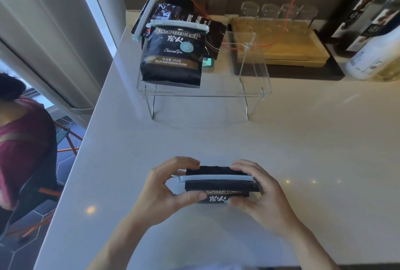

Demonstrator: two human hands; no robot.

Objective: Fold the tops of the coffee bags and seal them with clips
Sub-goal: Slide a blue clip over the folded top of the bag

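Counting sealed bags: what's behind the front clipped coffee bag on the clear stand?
Behind the front bag, a second clipped bag and more dark packaging; their lower parts are hidden.

White counter [281,139], clear plastic stand [255,87], wooden tray [303,42] with glass cups [268,10], big bottles [374,38], seated person in red [23,139]

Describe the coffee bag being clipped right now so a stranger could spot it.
On the white counter, look nearest the camera, between the left hand and right hand. That black coffee bag is the only one off the clear stand.
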